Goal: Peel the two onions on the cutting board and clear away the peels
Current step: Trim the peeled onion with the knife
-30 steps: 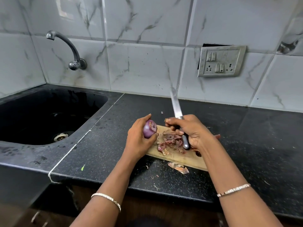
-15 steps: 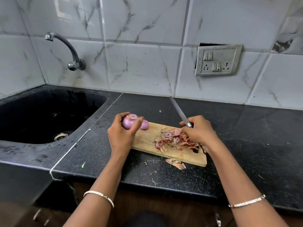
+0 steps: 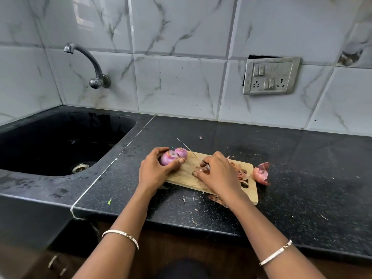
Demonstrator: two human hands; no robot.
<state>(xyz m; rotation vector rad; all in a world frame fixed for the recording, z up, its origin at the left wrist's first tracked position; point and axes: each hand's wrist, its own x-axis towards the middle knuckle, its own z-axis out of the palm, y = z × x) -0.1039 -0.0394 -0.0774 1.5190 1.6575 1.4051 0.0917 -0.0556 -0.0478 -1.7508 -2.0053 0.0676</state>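
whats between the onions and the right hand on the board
Head view: a bare strip of cutting board, with the knife slanting across it, separates the onions from the right hand.

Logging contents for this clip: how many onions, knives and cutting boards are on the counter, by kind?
onions: 2
knife: 1
cutting board: 1
total: 4
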